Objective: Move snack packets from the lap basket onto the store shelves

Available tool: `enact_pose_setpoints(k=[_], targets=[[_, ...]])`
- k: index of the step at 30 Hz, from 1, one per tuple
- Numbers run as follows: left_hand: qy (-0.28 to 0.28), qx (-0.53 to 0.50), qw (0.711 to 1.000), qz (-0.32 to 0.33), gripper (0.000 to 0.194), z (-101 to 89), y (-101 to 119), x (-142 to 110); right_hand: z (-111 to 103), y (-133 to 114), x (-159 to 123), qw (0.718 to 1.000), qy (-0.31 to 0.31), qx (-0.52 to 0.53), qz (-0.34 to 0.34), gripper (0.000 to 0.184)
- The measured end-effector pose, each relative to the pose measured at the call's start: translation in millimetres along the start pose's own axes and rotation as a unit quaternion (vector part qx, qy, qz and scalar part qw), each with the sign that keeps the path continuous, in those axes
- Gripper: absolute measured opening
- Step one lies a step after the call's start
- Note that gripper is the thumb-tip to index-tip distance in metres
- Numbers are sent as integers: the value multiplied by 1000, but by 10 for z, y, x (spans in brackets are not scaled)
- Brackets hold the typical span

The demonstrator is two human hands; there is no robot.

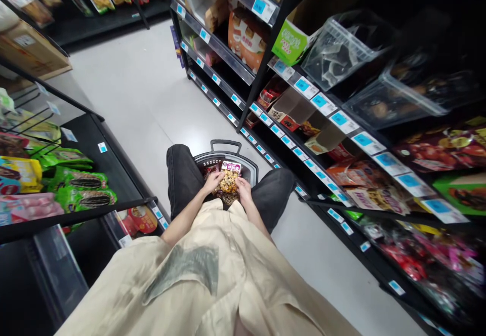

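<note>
Between my two hands is a snack packet (230,178) with a purple and white label at its top and yellow-brown food printed or showing below. My left hand (213,181) grips its left edge, fingers closed. On the opposite edge, my right hand (243,189) pinches the packet near its lower corner. Both hands are over a dark shopping basket (251,166) on the floor between my knees, its handle (225,146) at the far side. Other packets (224,194) show partly beneath the held one; my hands cover much of them.
Close on the right, shelves (304,161) with price tags hold snack boxes, clear bins (334,47) and bags. A low rack (129,174) on the left carries green sunseed-type bags (85,197). The grey aisle floor (129,88) runs ahead to another shelf (110,27).
</note>
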State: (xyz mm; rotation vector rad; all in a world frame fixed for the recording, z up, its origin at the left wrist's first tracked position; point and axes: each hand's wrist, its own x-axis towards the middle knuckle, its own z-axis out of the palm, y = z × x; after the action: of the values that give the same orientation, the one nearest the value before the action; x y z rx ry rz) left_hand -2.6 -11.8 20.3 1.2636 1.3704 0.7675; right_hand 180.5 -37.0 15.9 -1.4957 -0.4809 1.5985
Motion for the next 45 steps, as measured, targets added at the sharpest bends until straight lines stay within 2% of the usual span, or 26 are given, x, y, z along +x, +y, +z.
enact_pose_setpoints(k=[5, 11, 17, 23, 27, 31, 37, 41, 45], targets=[[-15, 16, 1000, -6, 51, 23, -44, 13, -29, 64, 63, 999, 20, -30, -34, 40], [-27, -7, 1000, -12, 37, 54, -108, 29, -37, 101, 111, 996, 54, -51, -52, 38], [-10, -22, 999, -37, 30, 65, -152, 4, -45, 108, 103, 997, 48, -37, -48, 38], [6, 13, 999, -43, 20, 24, -67, -10, -42, 124, 88, 999, 14, -14, -33, 38], [-3, 23, 998, -57, 20, 16, -43, -13, -35, 134, 96, 998, 22, -24, -49, 37], [-1, 10, 999, -44, 23, 33, -58, -16, -41, 148, 115, 996, 48, -40, -63, 32], [-21, -3, 999, -27, 21, 40, -36, -38, -65, 169, 133, 996, 68, -38, -42, 28], [-29, -6, 999, -19, 21, 16, 13, -55, -50, 142, 120, 997, 63, -30, -46, 29], [-31, -6, 999, -34, 23, 4, 25, -57, -19, 70, 80, 999, 50, -3, -16, 31]])
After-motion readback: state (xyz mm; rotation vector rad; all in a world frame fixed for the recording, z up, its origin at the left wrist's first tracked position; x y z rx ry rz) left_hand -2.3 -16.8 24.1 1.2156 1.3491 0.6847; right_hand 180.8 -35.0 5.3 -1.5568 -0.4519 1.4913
